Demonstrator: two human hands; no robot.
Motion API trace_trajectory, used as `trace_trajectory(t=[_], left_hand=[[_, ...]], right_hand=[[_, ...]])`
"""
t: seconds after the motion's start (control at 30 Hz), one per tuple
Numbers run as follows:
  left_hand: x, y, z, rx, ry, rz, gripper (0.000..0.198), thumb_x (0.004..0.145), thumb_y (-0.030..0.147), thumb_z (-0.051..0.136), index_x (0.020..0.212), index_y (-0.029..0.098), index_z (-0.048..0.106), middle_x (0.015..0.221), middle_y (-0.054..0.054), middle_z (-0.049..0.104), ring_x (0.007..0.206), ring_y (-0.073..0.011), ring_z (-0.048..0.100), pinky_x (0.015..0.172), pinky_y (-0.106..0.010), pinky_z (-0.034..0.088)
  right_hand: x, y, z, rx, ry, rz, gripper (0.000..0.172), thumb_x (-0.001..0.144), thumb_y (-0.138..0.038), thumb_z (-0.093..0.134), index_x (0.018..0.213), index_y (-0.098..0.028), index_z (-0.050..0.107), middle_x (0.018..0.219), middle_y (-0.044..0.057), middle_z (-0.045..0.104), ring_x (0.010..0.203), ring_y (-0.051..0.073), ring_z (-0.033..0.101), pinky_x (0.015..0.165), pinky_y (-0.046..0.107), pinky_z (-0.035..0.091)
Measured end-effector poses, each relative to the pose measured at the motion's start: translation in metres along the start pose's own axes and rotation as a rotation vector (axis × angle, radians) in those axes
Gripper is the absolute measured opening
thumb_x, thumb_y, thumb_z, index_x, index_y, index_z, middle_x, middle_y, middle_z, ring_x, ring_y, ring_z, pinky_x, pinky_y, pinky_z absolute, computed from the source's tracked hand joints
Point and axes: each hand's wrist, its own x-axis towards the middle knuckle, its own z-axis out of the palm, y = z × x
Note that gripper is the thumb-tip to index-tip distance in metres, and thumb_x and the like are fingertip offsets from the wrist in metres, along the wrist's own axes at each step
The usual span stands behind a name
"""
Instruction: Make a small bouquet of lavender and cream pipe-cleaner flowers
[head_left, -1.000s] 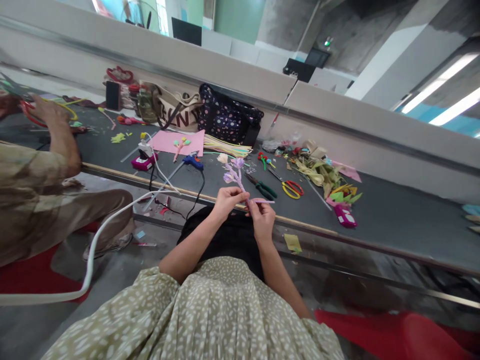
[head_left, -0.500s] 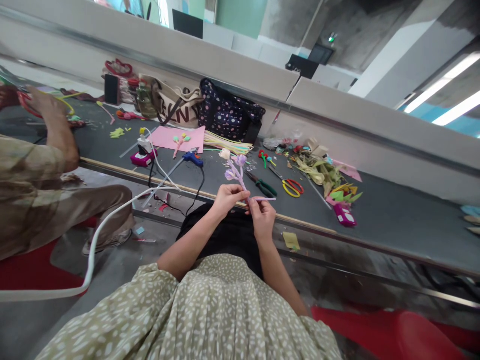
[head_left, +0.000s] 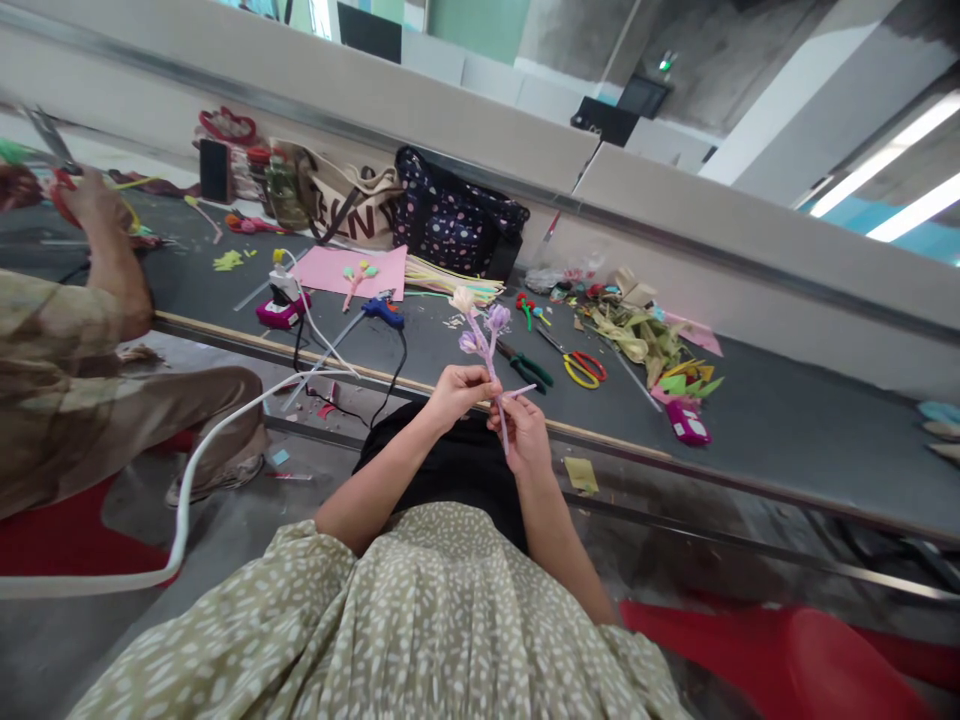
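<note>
Over the table's front edge, my left hand [head_left: 463, 396] pinches the stem of a small flower sprig [head_left: 487, 345]. The sprig has purple blooms and one cream bloom, and its purple-wrapped stem points up and slightly left. Against the stem's lower part, my right hand [head_left: 523, 432] is closed on a thin purple strip [head_left: 523, 389], whose free end sticks out to the right. The stem's lower end shows below the fingers. Green-handled pliers [head_left: 529, 370] lie just beyond my right hand, with red and yellow scissors [head_left: 583, 368] further right.
A blue glue gun [head_left: 384, 311] and a pink sheet [head_left: 315, 272] lie to the left, near a polka-dot bag [head_left: 457, 220]. Dry husks [head_left: 637, 335] and a magenta box [head_left: 688, 422] are at right. A white cable [head_left: 195, 470] crosses the left side, beside a person holding scissors.
The sprig stands more upright and slightly right. The strip's free end has swung upward, and the stem's lower end now shows. The neighbouring person's scissors have been raised.
</note>
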Motion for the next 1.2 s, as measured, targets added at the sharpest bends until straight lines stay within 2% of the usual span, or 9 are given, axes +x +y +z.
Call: trace_trajectory(t=[0.17, 0.27, 0.6, 0.7, 0.83, 0.93, 1.07, 1.2], left_hand=[[0.0, 0.001, 0.0, -0.017, -0.034, -0.021, 0.03, 0.07, 0.039, 0.078, 0.068, 0.012, 0.066, 0.063, -0.002, 0.062, 0.058, -0.0104, 0.056, 0.06, -0.024, 0.046], [0.001, 0.004, 0.001, -0.028, -0.037, -0.033, 0.031, 0.071, 0.041, 0.077, 0.07, 0.012, 0.066, 0.063, -0.002, 0.062, 0.057, -0.0108, 0.056, 0.06, -0.024, 0.046], [0.001, 0.01, 0.001, 0.059, 0.023, -0.018, 0.031, 0.07, 0.042, 0.077, 0.069, 0.013, 0.066, 0.066, -0.002, 0.063, 0.062, -0.0116, 0.056, 0.062, -0.024, 0.045], [0.0, 0.011, 0.003, 0.093, 0.043, -0.009, 0.03, 0.07, 0.042, 0.077, 0.068, 0.013, 0.067, 0.067, -0.002, 0.065, 0.063, -0.0118, 0.057, 0.063, -0.024, 0.045], [0.001, 0.009, 0.005, 0.11, 0.092, -0.001, 0.028, 0.069, 0.039, 0.078, 0.069, 0.013, 0.068, 0.067, -0.002, 0.066, 0.063, -0.0111, 0.056, 0.063, -0.024, 0.045], [0.001, 0.007, 0.006, 0.079, 0.14, -0.017, 0.028, 0.064, 0.038, 0.081, 0.072, 0.014, 0.07, 0.07, -0.002, 0.067, 0.065, -0.0118, 0.058, 0.066, -0.025, 0.046], [0.001, 0.003, 0.005, 0.073, 0.155, -0.029, 0.027, 0.062, 0.036, 0.082, 0.073, 0.014, 0.071, 0.071, -0.003, 0.068, 0.064, -0.0118, 0.058, 0.065, -0.025, 0.047], [0.001, 0.001, 0.004, 0.135, 0.146, -0.036, 0.027, 0.064, 0.037, 0.081, 0.069, 0.013, 0.069, 0.066, -0.002, 0.066, 0.06, -0.0111, 0.055, 0.059, -0.023, 0.043]], right_hand=[[0.001, 0.0, -0.003, 0.127, -0.093, 0.114, 0.018, 0.066, -0.026, 0.077, 0.074, -0.017, 0.064, 0.061, -0.004, 0.06, 0.051, 0.006, 0.049, 0.047, 0.017, 0.044], [0.0, -0.001, -0.001, 0.088, -0.085, 0.077, 0.019, 0.067, -0.028, 0.078, 0.074, -0.017, 0.064, 0.062, -0.003, 0.061, 0.051, 0.007, 0.051, 0.048, 0.019, 0.046], [-0.006, 0.006, 0.003, -0.31, 0.079, -0.323, 0.025, 0.08, -0.043, 0.067, 0.085, -0.018, 0.063, 0.074, 0.0, 0.066, 0.058, 0.012, 0.058, 0.056, 0.026, 0.051], [-0.008, 0.007, -0.001, -0.515, 0.14, -0.518, 0.023, 0.085, -0.041, 0.061, 0.084, -0.018, 0.063, 0.077, 0.002, 0.065, 0.061, 0.013, 0.058, 0.061, 0.028, 0.051], [-0.008, 0.01, -0.007, -0.842, 0.195, -0.812, 0.018, 0.09, -0.035, 0.054, 0.084, -0.02, 0.064, 0.084, 0.005, 0.065, 0.076, 0.017, 0.06, 0.076, 0.033, 0.05], [-0.006, 0.013, -0.01, -0.988, 0.174, -0.916, 0.017, 0.092, -0.031, 0.051, 0.085, -0.02, 0.063, 0.083, 0.006, 0.064, 0.08, 0.018, 0.059, 0.079, 0.034, 0.048], [-0.007, 0.011, -0.009, -0.979, 0.168, -0.887, 0.015, 0.091, -0.032, 0.053, 0.088, -0.02, 0.062, 0.085, 0.006, 0.064, 0.081, 0.018, 0.06, 0.079, 0.034, 0.049], [-0.01, 0.005, -0.001, -0.752, 0.163, -0.738, 0.019, 0.087, -0.037, 0.06, 0.096, -0.02, 0.063, 0.094, 0.005, 0.066, 0.082, 0.017, 0.062, 0.077, 0.032, 0.052]])
